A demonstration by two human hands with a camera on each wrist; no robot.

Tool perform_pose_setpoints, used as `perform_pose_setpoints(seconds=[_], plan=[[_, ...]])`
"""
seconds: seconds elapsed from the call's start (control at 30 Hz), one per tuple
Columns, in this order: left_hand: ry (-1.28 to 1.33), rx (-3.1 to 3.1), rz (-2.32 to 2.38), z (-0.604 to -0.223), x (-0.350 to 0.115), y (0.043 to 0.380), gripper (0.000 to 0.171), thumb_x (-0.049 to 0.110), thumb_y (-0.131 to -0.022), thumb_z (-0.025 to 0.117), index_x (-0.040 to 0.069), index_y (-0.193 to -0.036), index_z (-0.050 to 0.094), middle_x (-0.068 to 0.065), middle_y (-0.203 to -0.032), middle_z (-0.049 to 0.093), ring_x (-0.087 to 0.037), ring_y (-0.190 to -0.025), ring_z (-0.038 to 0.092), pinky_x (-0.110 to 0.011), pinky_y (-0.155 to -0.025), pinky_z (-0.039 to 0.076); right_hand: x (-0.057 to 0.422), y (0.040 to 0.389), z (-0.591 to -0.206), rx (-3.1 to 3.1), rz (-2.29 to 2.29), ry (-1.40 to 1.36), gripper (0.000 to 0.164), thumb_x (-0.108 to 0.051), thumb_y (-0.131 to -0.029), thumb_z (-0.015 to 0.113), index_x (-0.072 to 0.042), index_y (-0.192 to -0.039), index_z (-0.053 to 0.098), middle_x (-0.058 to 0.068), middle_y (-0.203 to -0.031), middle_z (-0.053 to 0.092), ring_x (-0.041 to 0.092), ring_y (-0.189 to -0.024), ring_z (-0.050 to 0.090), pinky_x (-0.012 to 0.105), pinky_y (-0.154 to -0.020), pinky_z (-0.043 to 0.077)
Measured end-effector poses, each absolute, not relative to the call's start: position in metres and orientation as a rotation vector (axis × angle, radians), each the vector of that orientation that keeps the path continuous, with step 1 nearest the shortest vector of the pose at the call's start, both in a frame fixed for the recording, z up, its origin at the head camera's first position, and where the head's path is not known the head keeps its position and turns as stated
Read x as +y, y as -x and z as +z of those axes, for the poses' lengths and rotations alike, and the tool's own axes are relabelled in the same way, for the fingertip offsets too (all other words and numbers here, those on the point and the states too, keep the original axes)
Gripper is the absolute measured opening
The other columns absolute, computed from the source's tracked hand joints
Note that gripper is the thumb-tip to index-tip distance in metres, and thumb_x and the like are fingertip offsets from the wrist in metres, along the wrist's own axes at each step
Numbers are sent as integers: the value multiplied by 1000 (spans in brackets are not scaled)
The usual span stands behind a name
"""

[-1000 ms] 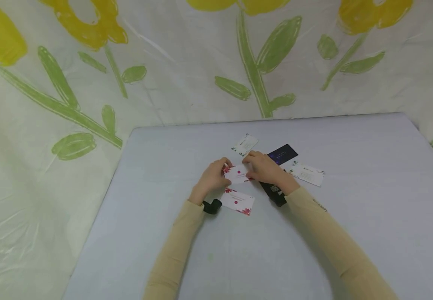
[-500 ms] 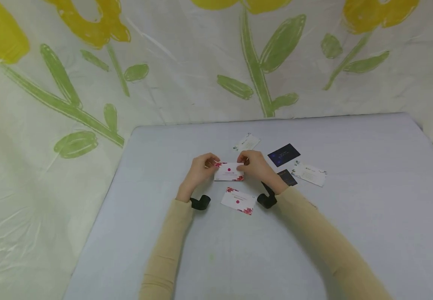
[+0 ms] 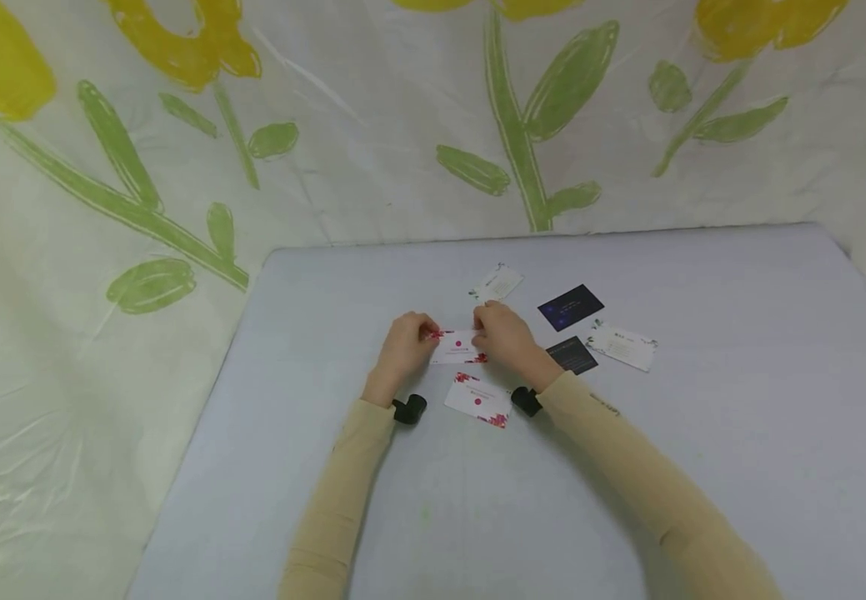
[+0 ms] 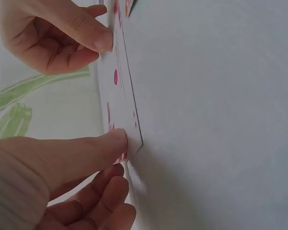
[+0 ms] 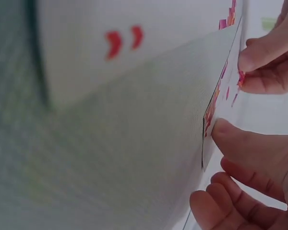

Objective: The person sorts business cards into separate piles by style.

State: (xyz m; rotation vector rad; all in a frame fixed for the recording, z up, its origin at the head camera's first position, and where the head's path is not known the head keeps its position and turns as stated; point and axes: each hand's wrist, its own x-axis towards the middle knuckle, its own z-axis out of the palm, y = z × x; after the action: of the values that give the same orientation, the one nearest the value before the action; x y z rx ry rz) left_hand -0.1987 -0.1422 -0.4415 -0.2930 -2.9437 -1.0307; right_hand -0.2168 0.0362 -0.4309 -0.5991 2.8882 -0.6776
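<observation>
A white business card [image 3: 458, 348] with red floral corners and a red dot is held level between both hands in the head view. My left hand [image 3: 406, 344] pinches its left end, thumb on top, as the left wrist view shows on the card [image 4: 122, 86]. At the other end my right hand [image 3: 506, 335] pinches it the same way; in the right wrist view the thumb [image 5: 233, 136] lies on the card's face. A matching red-flowered card [image 3: 478, 400] lies on the table just below, nearer the body.
Behind the right hand lies a white card with green leaves [image 3: 497, 283]. To the right are a dark blue card [image 3: 571, 307], a black card [image 3: 573, 356] and another white leafy card [image 3: 623, 345]. All rest on the pale table [image 3: 312, 333], backed by a flowered curtain [image 3: 372, 125].
Both hands have shifted left with the card, uncovering the black card at the right. Over the last half second the hands and card have come slightly lower.
</observation>
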Motion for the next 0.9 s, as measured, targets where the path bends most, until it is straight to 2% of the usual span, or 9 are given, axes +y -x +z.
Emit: perform_pose_setpoints(seconds=[0.23,0.43,0.67,0.77,0.9], plan=[[295,-2980,-968,-437,-142,197,8,5,-79,62,3,-86,64,-8,-81,55,-19,-76,47,-30,-67,39,38,215,-431,2865,-677,646,7,-11,-80,63,-4,-80,62,5,-78,52,18,-72,47,30,-63,42],[349,-3018,-847,-434,-139,193,11,7,-82,60,2,-90,65,-7,-83,55,-18,-75,47,-29,-67,41,47,210,-426,2838,-796,706,13,-9,-83,57,-1,-87,66,8,-83,57,19,-76,50,32,-67,43],[698,-2989,-998,-415,-137,175,19,7,-82,61,1,-100,61,-8,-94,58,-20,-86,52,-29,-76,43,71,191,-409,2811,-933,764,16,-12,-82,60,-1,-92,62,7,-83,58,19,-76,52,31,-68,44],[884,-3053,-983,-406,-134,165,24,8,-82,61,1,-105,60,-7,-101,59,-20,-96,51,-30,-83,41,75,178,-403,2751,-839,749,20,-18,-81,62,-3,-94,60,5,-83,56,18,-75,50,30,-66,43],[1001,-3149,-815,-401,-128,154,30,9,-80,62,2,-109,59,-6,-107,56,-19,-101,50,-29,-85,40,74,159,-402,2703,-624,750,32,-27,-76,68,-3,-96,59,3,-82,51,16,-72,47,28,-63,41]])
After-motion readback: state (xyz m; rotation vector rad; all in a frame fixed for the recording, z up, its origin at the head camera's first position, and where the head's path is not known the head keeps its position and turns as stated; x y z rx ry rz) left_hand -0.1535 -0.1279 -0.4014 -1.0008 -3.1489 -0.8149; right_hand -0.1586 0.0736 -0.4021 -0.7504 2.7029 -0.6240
